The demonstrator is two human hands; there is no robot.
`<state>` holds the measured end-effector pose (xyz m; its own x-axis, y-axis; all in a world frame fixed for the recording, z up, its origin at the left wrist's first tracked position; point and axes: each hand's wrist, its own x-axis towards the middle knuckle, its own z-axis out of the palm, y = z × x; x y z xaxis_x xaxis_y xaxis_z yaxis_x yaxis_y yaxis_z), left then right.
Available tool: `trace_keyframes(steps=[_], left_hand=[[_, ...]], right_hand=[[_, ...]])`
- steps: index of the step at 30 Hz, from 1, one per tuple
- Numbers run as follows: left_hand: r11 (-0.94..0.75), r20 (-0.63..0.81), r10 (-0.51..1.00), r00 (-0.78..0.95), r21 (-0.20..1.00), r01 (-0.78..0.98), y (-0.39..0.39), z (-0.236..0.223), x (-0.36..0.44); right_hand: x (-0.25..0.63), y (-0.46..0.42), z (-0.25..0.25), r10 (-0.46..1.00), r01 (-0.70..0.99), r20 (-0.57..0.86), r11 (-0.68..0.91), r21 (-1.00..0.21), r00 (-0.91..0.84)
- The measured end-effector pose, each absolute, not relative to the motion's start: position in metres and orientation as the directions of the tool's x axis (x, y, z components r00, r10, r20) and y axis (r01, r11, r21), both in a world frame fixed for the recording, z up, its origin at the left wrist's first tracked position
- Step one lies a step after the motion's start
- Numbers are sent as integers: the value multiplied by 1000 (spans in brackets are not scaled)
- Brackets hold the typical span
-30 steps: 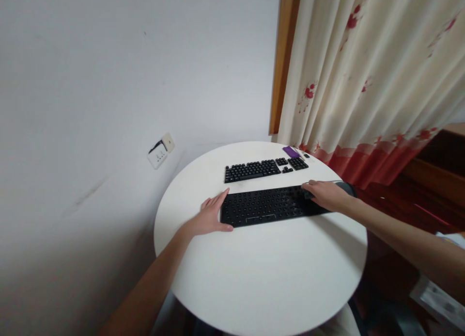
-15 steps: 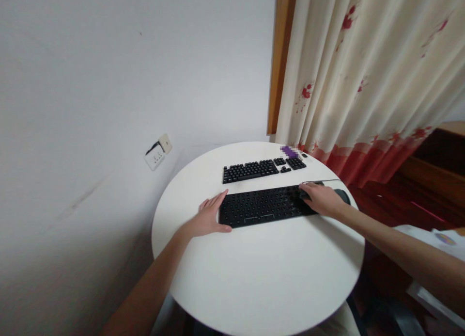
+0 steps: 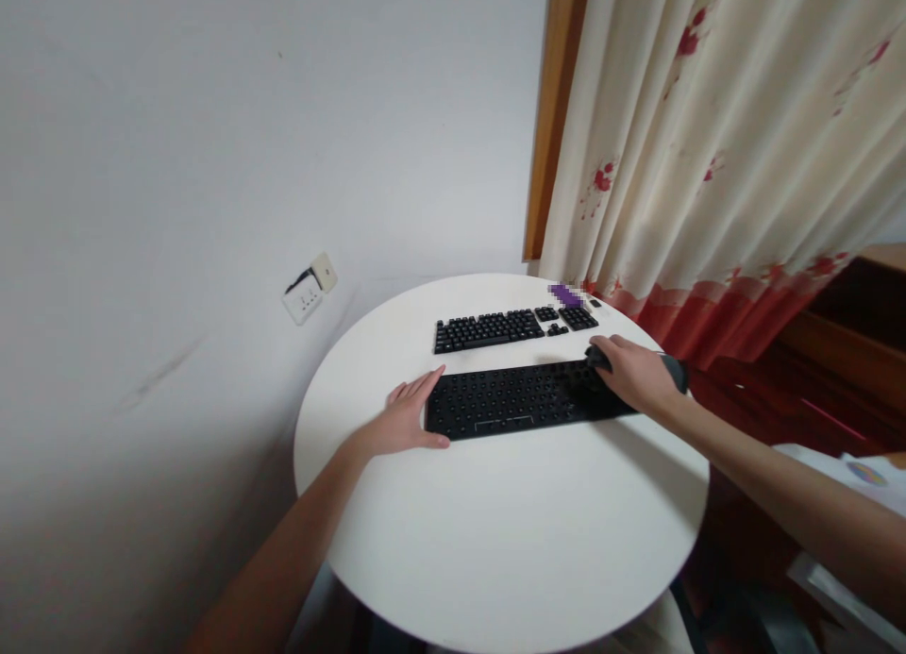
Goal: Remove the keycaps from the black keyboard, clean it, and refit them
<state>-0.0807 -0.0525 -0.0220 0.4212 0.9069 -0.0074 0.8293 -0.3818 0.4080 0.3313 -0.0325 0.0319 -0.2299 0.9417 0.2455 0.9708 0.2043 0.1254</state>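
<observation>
A black keyboard without its keycaps [image 3: 495, 404] lies flat on the white round table [image 3: 510, 531], its bare switches showing. My left hand [image 3: 407, 416] braces its left end, fingers at the back corner and thumb at the front corner. Over the right end of the keyboard, my right hand [image 3: 637, 371] has its fingers curled on a small black object [image 3: 598, 356], mostly hidden by the hand, so its kind is unclear. A dark rounded thing [image 3: 676, 373] shows just beyond the right wrist.
Behind the keyboard, black keycaps [image 3: 488, 330] are laid out in keyboard order. A purple item [image 3: 566, 295], blurred out, lies at the back edge beside a small dark piece [image 3: 595, 303]. The wall with a socket [image 3: 303, 298] borders the left; a curtain [image 3: 679, 182] hangs behind.
My right hand has shifted slightly up and to the right over the keyboard's right end, with the black object under its fingers. My left hand stays on the left end.
</observation>
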Motion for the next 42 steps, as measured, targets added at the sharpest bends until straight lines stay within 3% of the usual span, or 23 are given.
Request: trace_keyframes(steps=[8,16,19,24,31,38,42], left_hand=[[-397,22,904,426,407,822,-52,-28,-84],[-399,17,903,430,407,822,-51,-31,-85],[-408,23,898,439,415,813,-50,-33,-86],[-412,34,897,440,422,808,-51,-31,-86],[-413,36,896,442,431,803,-51,-34,-87],[-414,28,893,448,436,799,-51,-34,-86],[-410,31,897,442,434,802,-52,-31,-86]], right_hand=[[222,-40,32,718,740,225,673,15,-658],[173,-27,11,520,526,223,850,-39,-825],[170,-27,5,554,543,217,832,-112,-804],[176,-22,5,711,632,201,696,-340,-674],[183,-7,9,684,411,288,665,-623,-671],[182,-2,10,675,338,305,646,-685,-672],[177,-7,10,651,390,289,691,-609,-702]])
